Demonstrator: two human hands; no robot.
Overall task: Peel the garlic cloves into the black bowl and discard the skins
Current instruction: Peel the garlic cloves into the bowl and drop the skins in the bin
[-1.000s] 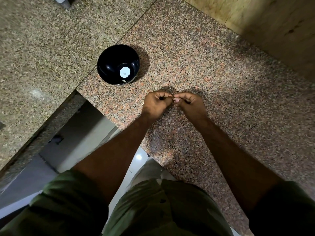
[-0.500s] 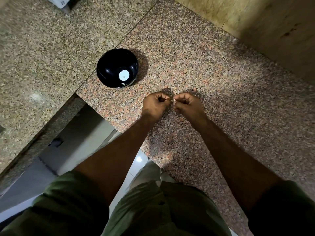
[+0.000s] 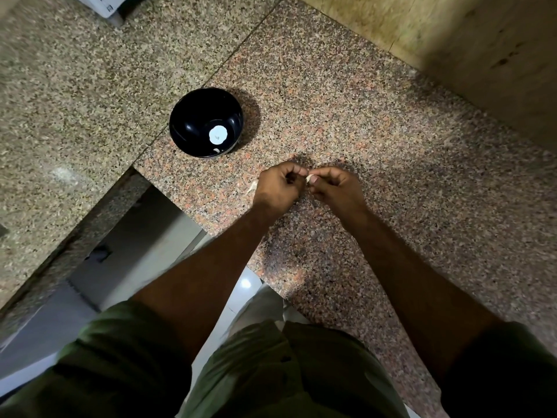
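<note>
Head view, looking down on a speckled granite countertop [image 3: 376, 140]. The left hand [image 3: 278, 188] and the right hand [image 3: 334, 188] meet knuckle to knuckle above the counter, both with fingers curled tightly inward. Between them, a small pale garlic clove [image 3: 309, 178] is pinched at the right thumb and forefinger; the left fingertips close on it from the other side, though the exact contact there is partly hidden by the curled fingers. A thin pale strip of skin [image 3: 252, 186] shows at the outer edge of the left hand, just beside the knuckles; whether it lies on the counter or hangs from the hand cannot be told. The black bowl [image 3: 193, 128] stands upright on the counter, beyond and to the left of the hands, near but apart from them, at the seam between two granite slabs. A white round patch [image 3: 217, 135] sits at the bottom of the bowl, and a small pale piece [image 3: 217, 150] lies against its near inner wall. Both forearms are bare; green sleeves [image 3: 120, 357] fill the lower edge.
</note>
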